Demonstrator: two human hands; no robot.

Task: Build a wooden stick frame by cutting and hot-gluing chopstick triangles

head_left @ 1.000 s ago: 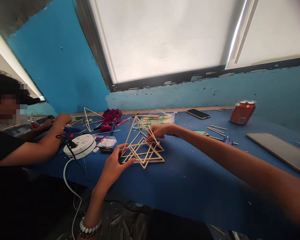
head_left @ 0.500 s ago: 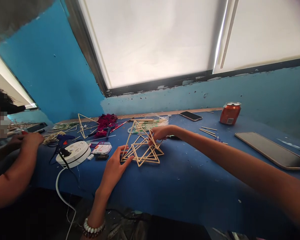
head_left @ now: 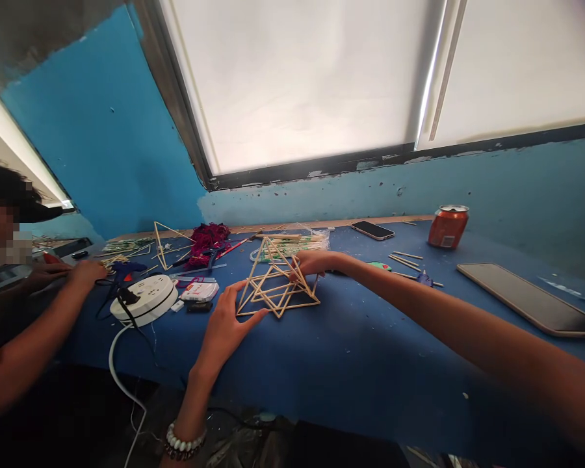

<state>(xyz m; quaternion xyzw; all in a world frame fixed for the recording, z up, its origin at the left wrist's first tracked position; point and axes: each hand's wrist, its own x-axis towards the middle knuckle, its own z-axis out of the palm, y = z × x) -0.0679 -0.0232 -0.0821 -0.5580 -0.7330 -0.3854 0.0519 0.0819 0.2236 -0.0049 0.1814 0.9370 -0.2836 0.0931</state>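
A frame of thin wooden sticks (head_left: 275, 286), built of joined triangles, stands on the blue table (head_left: 351, 351). My left hand (head_left: 229, 324) rests at its near left corner, fingers spread and touching the base sticks. My right hand (head_left: 312, 261) reaches over from the right and pinches sticks at the frame's far right side. A beaded bracelet (head_left: 182, 443) is on my left wrist.
A white round power strip (head_left: 146, 299) with a cable, a small white box (head_left: 199, 291), a bag of sticks (head_left: 292, 242), red yarn (head_left: 207, 237), another stick triangle (head_left: 166, 244), a phone (head_left: 373, 229), an orange can (head_left: 447, 227), a tablet (head_left: 531, 300). Another person's arm (head_left: 39, 325) works at left.
The stick frame has been turned and now stands more upright as a pyramid. My left hand has flattened at its base. The other person's hands shifted slightly on the left.
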